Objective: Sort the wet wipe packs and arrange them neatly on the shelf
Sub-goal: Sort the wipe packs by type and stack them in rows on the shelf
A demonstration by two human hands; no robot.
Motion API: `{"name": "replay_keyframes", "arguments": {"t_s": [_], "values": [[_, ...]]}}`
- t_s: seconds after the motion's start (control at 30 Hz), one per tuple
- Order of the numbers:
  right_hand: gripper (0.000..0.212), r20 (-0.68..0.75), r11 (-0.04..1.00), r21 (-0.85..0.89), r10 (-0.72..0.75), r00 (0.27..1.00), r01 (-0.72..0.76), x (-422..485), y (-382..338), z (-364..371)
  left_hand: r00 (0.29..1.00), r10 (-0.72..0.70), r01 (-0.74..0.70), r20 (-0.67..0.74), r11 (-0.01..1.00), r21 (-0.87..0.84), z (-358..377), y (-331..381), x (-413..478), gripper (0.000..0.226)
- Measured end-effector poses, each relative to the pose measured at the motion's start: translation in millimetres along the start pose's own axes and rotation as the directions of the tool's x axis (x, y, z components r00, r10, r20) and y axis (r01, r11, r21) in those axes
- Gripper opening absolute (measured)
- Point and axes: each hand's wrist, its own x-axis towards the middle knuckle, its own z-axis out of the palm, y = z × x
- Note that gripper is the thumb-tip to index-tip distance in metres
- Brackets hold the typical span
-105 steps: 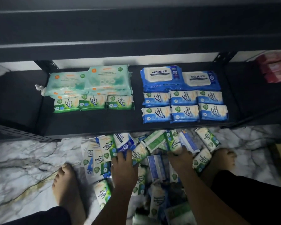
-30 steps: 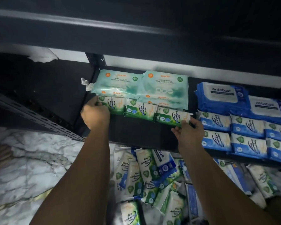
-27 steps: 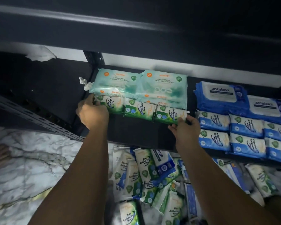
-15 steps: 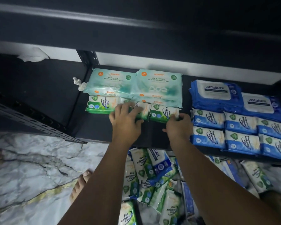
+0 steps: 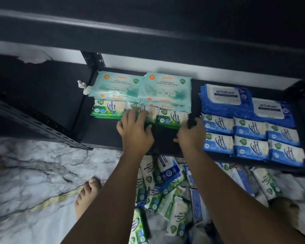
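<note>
Black metal shelf before you, white marble floor carrying a loose heap of wipe packs, blue wipe packs shelved right, pale teal wipe packs back left, green-and-white pine wipe packs rowed in front of them, your left hand spread flat on the middle one, your right hand at the rightmost pack's end, its grip impossible to tell.

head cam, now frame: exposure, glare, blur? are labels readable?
Head view: dim and underexposed, shelf nearly black, no glare. Guardian packs are legible; small blue packs at the right edge are smeared. Upper beam bows from wide-angle distortion.
</note>
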Motion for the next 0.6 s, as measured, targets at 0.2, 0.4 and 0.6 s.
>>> {"name": "replay_keyframes", "arguments": {"t_s": [0.2, 0.4, 0.6], "values": [[0.020, -0.009, 0.987, -0.134, -0.088, 0.996, 0.086, -70, 48, -72, 0.941, -0.338, 0.329, 0.003, 0.914, -0.238, -22, -6, -85, 0.025], [0.013, 0.099, 0.972, -0.193, 0.153, 0.983, -0.131, -131, 120, -120, 0.845, -0.485, 0.517, 0.225, 0.849, -0.108, -50, -22, -187, 0.014], [0.008, 0.231, 0.898, -0.261, 0.415, 0.880, -0.355, -153, 180, -130, 0.629, -0.698, 0.754, 0.343, 0.655, -0.050, -49, -32, -262, 0.050]]}}
